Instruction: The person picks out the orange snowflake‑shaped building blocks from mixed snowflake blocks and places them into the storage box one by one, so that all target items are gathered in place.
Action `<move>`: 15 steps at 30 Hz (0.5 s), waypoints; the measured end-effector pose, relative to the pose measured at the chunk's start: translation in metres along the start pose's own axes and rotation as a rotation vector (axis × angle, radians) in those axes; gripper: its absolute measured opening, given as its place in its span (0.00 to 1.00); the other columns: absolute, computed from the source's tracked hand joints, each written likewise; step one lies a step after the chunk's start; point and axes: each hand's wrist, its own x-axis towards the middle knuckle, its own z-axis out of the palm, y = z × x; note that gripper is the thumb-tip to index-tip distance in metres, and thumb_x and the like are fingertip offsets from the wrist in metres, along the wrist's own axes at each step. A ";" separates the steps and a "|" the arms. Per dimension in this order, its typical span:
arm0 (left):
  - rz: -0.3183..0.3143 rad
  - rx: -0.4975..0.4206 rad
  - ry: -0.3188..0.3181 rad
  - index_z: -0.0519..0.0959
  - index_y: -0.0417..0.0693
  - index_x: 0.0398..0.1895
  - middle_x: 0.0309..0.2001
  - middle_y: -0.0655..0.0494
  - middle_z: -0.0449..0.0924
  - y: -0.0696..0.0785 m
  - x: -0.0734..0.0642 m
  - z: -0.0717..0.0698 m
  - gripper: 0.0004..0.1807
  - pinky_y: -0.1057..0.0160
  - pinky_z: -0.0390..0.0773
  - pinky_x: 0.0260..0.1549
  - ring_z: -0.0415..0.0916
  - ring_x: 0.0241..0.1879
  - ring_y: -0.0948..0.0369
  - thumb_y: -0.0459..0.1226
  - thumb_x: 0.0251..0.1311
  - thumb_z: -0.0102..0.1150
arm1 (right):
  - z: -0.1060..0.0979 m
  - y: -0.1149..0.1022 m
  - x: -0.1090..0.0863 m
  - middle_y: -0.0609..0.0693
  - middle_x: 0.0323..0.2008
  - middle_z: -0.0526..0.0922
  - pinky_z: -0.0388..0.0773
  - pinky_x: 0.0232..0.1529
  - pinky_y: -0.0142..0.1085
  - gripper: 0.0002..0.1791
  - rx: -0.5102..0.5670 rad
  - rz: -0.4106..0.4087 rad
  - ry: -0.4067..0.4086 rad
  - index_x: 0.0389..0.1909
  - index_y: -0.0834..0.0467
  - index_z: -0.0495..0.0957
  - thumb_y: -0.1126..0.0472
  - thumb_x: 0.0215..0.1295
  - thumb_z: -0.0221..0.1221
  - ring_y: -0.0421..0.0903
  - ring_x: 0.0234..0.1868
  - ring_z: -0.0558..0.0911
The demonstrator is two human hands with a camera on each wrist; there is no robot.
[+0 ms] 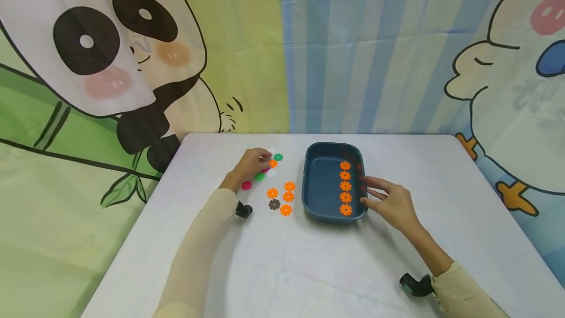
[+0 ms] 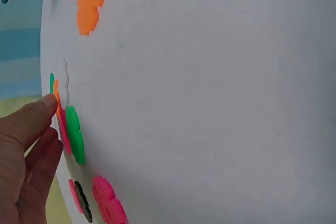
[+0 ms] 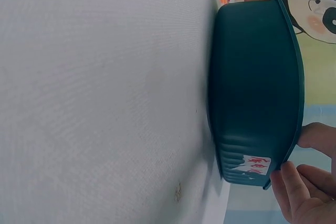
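Note:
My left hand (image 1: 252,165) reaches down to a loose cluster of notched plastic discs on the left. Its thumb tip meets an orange disc (image 2: 56,94); in the head view thumb and forefinger stand apart. Around it lie a green disc (image 2: 75,135), pink discs (image 2: 109,201) and a white disc (image 1: 271,173). My right hand (image 1: 394,203) holds the right rim of a dark blue rectangular tray (image 1: 321,149), thumb at the edge and fingers along the outer wall. Inside the tray, several orange discs (image 1: 345,186) form a straight column near its right side.
Between the cluster and the tray are several orange discs (image 1: 288,197) and a dark grey disc (image 1: 274,204). A torn white label with red print (image 3: 254,164) is on the tray's outer wall. The white table (image 1: 282,269) ends at a cartoon curtain (image 1: 247,63).

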 end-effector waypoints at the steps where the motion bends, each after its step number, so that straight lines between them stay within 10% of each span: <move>1: 0.004 0.001 -0.004 0.81 0.37 0.52 0.50 0.45 0.81 0.000 0.001 0.001 0.18 0.56 0.76 0.55 0.78 0.50 0.52 0.32 0.58 0.67 | 0.000 0.000 0.000 0.63 0.58 0.77 0.81 0.41 0.31 0.34 -0.001 0.001 0.001 0.63 0.64 0.73 0.69 0.52 0.71 0.56 0.52 0.82; 15: 0.012 0.062 -0.003 0.84 0.40 0.47 0.45 0.49 0.83 0.006 0.006 0.006 0.15 0.58 0.76 0.53 0.77 0.46 0.55 0.34 0.56 0.69 | 0.000 -0.001 0.000 0.64 0.57 0.77 0.81 0.42 0.31 0.34 -0.001 0.011 0.005 0.62 0.64 0.73 0.69 0.52 0.71 0.57 0.53 0.81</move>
